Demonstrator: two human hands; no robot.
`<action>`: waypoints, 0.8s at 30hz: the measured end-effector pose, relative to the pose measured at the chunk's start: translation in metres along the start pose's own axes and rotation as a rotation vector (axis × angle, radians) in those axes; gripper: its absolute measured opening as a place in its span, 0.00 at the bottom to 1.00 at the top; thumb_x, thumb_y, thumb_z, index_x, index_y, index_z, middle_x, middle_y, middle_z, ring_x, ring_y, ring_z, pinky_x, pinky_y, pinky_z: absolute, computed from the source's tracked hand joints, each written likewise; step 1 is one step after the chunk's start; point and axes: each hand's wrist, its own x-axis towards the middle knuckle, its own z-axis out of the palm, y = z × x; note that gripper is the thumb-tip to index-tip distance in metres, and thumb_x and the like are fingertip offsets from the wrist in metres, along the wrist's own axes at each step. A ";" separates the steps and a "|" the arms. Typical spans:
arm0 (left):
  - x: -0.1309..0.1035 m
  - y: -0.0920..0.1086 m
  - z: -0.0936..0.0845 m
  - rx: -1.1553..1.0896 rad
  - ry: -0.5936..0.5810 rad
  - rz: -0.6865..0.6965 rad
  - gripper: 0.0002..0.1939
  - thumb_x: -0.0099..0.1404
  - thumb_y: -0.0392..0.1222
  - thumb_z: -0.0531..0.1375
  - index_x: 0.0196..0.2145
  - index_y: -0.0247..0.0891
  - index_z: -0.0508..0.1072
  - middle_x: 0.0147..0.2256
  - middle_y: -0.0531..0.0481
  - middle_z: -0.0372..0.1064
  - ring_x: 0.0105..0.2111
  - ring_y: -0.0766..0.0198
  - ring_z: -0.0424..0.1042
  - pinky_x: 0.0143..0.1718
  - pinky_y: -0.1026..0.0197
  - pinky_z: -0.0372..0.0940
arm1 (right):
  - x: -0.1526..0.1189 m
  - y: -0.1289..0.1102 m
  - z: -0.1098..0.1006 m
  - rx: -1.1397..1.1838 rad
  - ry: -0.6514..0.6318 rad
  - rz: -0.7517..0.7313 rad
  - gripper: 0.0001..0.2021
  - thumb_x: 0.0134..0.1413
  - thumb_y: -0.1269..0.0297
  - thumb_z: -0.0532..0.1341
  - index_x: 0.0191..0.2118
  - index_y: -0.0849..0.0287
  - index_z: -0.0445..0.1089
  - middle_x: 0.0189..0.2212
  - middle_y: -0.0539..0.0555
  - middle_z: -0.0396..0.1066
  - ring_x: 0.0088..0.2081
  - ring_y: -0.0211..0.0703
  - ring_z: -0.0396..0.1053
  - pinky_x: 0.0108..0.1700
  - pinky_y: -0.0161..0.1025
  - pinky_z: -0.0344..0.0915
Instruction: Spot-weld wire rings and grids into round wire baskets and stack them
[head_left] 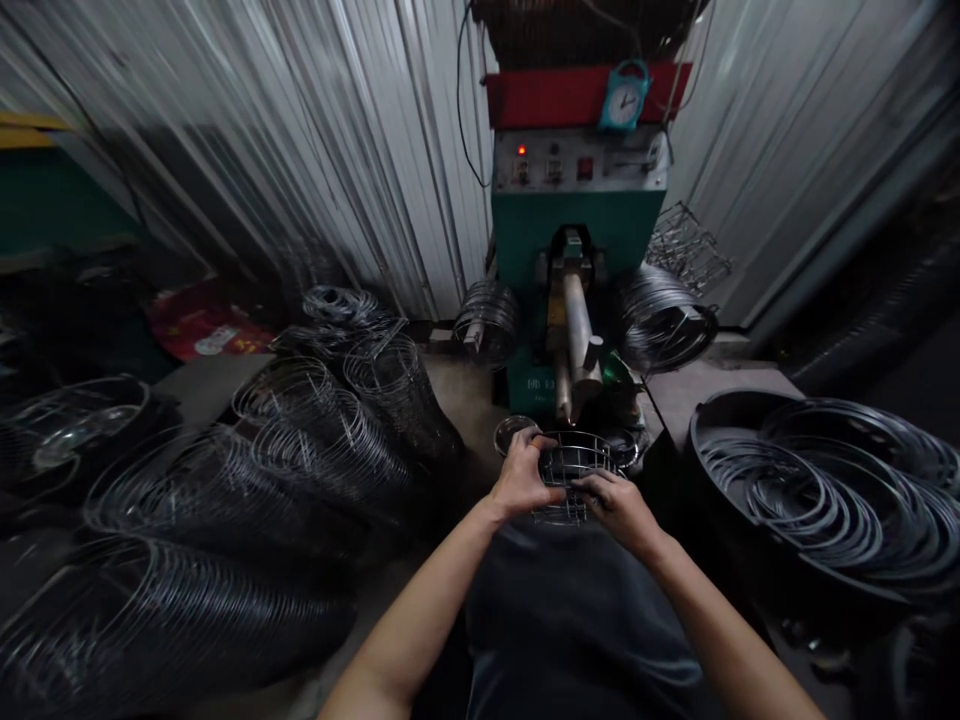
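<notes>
A small round wire basket (574,462) of bright metal is between my hands, just in front of a green welding machine (517,235). My left hand (523,475) grips its left side, with thumb and fingers spread around the wires. At its right side my right hand (613,500) is closed, fingers pinched near the front wires; whether a separate piece of wire is in them is too dark to tell. The machine's pointed lower tip (568,412) stands just beyond the basket's far rim, apart from it.
Stacks of wire rings (322,440) fill the floor at left. A black tub (701,425) holding wire rings stands at right. Ring bundles (660,320) hang beside the machine, and a blue clock (624,100) hangs above its control panel. Corrugated metal walls (360,130) rise behind.
</notes>
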 end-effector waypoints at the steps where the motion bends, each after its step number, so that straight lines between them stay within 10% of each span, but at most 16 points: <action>1: 0.005 -0.002 0.000 -0.005 0.006 0.017 0.35 0.36 0.42 0.70 0.44 0.38 0.66 0.49 0.43 0.53 0.52 0.51 0.55 0.55 0.48 0.55 | 0.004 0.003 0.000 -0.013 0.002 0.006 0.09 0.54 0.74 0.53 0.37 0.59 0.70 0.33 0.55 0.71 0.34 0.41 0.71 0.36 0.36 0.68; 24: 0.043 -0.020 0.001 -0.040 0.004 -0.077 0.34 0.36 0.47 0.70 0.42 0.36 0.67 0.43 0.46 0.56 0.47 0.55 0.59 0.51 0.54 0.58 | 0.041 0.022 -0.003 -0.030 0.033 0.052 0.10 0.50 0.75 0.55 0.34 0.57 0.71 0.32 0.53 0.72 0.34 0.41 0.71 0.36 0.36 0.67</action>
